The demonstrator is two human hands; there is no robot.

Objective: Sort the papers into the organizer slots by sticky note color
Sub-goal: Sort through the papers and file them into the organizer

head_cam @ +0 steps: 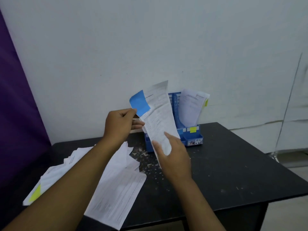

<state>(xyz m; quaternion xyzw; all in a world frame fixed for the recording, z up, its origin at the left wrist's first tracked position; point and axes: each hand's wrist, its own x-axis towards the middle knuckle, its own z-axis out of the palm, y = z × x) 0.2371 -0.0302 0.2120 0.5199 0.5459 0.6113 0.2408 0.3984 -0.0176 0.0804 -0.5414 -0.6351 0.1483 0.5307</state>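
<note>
I hold a printed paper (159, 114) upright above the table, in front of the blue organizer (191, 135). A blue sticky note (140, 103) sits on its top left corner. My left hand (120, 125) pinches the paper's left edge just below that note. My right hand (173, 155) grips the paper's lower end, thumb on the front. The organizer's right slot holds several papers (191, 109) with a yellow tab at their edge, and a yellow sticky note (193, 130) marks its front. The organizer's left part is hidden behind the held paper.
A loose pile of papers (120, 180) lies on the black table (233, 172) at the front left, one with a yellow sticky note (35, 193). A white wall stands behind the organizer and a purple curtain (16, 105) hangs at the left.
</note>
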